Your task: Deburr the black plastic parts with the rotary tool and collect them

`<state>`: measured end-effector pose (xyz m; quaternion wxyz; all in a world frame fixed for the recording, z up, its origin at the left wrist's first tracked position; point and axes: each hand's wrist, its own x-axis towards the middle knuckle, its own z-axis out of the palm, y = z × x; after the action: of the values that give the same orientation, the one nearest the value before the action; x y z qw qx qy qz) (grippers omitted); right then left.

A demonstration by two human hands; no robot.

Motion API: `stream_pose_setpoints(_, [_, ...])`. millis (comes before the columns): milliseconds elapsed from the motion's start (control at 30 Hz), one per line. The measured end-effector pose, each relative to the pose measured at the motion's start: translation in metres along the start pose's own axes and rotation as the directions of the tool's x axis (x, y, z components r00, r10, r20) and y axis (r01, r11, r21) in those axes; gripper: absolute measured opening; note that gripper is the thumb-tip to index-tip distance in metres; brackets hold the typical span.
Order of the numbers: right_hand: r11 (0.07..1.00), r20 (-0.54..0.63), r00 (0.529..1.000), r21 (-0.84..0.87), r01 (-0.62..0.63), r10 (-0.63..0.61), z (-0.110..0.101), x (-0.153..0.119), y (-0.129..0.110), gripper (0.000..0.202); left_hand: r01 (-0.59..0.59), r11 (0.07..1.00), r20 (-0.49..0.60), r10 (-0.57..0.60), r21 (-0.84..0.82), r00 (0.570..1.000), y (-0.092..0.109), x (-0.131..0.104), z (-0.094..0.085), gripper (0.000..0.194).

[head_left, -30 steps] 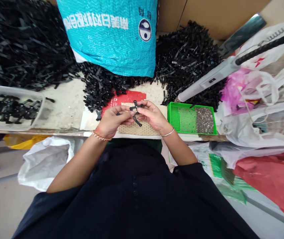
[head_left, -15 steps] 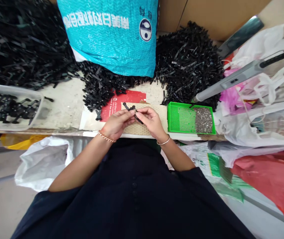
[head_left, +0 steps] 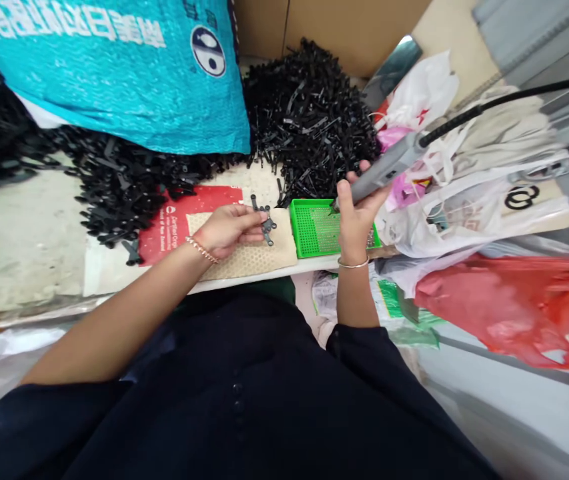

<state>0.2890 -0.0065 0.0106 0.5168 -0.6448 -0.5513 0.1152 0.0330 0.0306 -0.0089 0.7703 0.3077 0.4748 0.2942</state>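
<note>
Between the thumb and fingers of my left hand is a small black jointed part, held above a beige textured mat. My right hand is wrapped round a grey electric screwdriver, whose tip points down over a green perforated tray. Small metal screws show at the tray's right end, partly hidden by my right hand. A red printed sheet lies left of the mat.
Heaps of black parts lie behind the tray and at the left. A blue bag sits on the left heap. Plastic bags crowd the right side, with a red bag hanging lower.
The view has turned right. My right hand has let go of the black part, moved right and taken hold of the grey screwdriver. My left hand still holds the part.
</note>
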Motion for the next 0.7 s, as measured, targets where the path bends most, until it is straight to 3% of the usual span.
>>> stream_pose_setpoints(100, [0.966, -0.01, 0.998, 0.249, -0.062, 0.067, 0.007, 0.018, -0.006, 0.06, 0.051, 0.996, 0.075, -0.057, 0.076, 0.996, -0.007, 0.018, 0.012, 0.033])
stream_pose_setpoints(200, [0.871, 0.115, 0.984, 0.461, -0.172, 0.134, 0.017, 0.026, -0.007, 0.052, 0.063, 0.99, 0.078, -0.073, 0.123, 0.994, -0.015, 0.028, 0.014, 0.035])
stream_pose_setpoints(367, [0.862, 0.066, 0.957, 0.421, -0.283, 0.282, 0.04, 0.029, 0.018, 0.049, 0.06, 0.989, 0.105, -0.075, 0.138, 0.992, -0.02, 0.03, 0.011, 0.04])
stream_pose_setpoints(500, [0.845, 0.001, 0.974, 0.496, -0.199, 0.228, 0.052, 0.025, 0.04, 0.052, 0.093, 0.984, 0.098, -0.108, 0.152, 0.989, -0.019, 0.032, 0.013, 0.038])
stream_pose_setpoints(700, [0.859, 0.019, 0.984, 0.486, -0.162, 0.174, 0.048, 0.023, 0.048, 0.047, 0.107, 0.979, 0.092, -0.124, 0.175, 0.988, -0.017, 0.033, 0.016, 0.035])
